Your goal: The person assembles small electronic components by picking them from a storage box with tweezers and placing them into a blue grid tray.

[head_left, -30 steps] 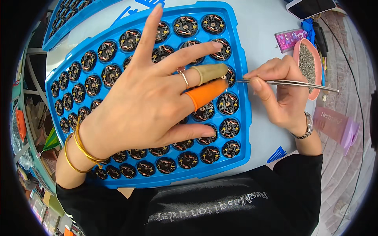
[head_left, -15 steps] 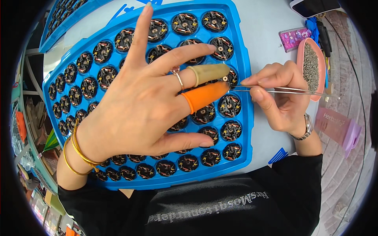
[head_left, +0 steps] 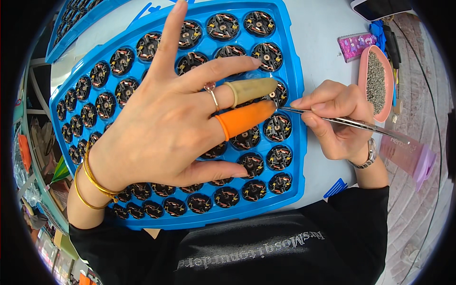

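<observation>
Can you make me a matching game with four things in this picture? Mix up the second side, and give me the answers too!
Things:
1. tweezers
2. tray
3. bowl
4. watch

Clues:
A. pink, with small grey bits inside
B. silver, worn on the right wrist
C. pinched in the right hand
D. blue, under the left hand

Right pairs: 1-C, 2-D, 3-A, 4-B
</observation>
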Available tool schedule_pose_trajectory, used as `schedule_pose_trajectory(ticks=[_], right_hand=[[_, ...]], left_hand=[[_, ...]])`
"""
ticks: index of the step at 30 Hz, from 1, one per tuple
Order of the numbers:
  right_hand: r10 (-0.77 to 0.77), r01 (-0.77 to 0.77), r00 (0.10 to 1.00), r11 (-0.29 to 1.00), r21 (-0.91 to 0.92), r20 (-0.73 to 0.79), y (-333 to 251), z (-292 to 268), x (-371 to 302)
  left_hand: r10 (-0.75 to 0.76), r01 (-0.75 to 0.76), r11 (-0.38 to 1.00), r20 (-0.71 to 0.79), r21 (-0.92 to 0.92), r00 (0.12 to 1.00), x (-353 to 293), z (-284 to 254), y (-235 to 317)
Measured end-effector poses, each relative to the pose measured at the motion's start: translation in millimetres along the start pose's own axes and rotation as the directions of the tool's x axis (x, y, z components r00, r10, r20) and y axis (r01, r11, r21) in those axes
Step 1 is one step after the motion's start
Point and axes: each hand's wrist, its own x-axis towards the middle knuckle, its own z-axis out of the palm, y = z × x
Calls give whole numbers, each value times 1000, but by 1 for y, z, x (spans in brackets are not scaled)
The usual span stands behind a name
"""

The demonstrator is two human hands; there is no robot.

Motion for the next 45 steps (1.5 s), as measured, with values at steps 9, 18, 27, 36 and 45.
schedule_pose_trajectory(ticks=[9,18,27,36,45], right_hand=[[41,-23,981,995,92,-192,0,6,-1],[69,-71,986,997,-5,-154,0,2,3],[76,-71,984,997,31,-164,3,2,2],[314,-258,943,899,355,-112,7,5,3],[315,-306,947,837,454,59,17,-6,12]], left_hand=[[-7,7,1000,-52,11,999,-1,5,5],[-44,46,998,-71,34,997,-2,6,11],[-46,47,999,-52,19,998,-1,3,11],[-58,59,998,-36,12,998,-3,4,12],[-77,79,996,-68,34,995,-4,5,15]])
